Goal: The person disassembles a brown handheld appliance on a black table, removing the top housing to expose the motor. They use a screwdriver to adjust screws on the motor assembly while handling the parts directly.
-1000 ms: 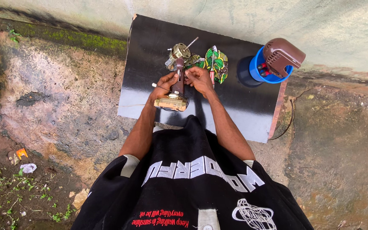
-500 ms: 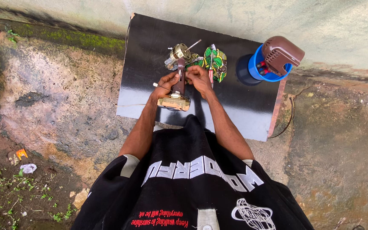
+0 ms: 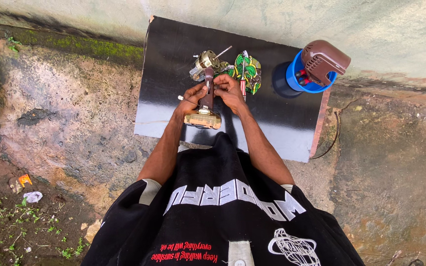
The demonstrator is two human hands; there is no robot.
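Note:
Both hands work over a black board [image 3: 272,123] laid on the ground. My left hand [image 3: 192,97] and my right hand [image 3: 229,90] grip a brown stem with a tan base [image 3: 203,118], a part of a small fan, from either side. A thin metal pin sticks out left of my left hand. Just beyond the hands lies a brass-coloured motor [image 3: 204,62] with a thin shaft. A screwdriver [image 3: 244,74] rests on a green patterned cloth [image 3: 250,71] to the right of the motor.
A blue cup [image 3: 292,81] with a brown plastic motor cover [image 3: 324,60] on it stands at the board's far right. A wire grille [image 3: 327,133] leans off the board's right edge. A pale wall runs behind; rough stone, dirt and weeds lie left.
The hands have shifted only slightly on the brown fan part; everything else on the board stays put.

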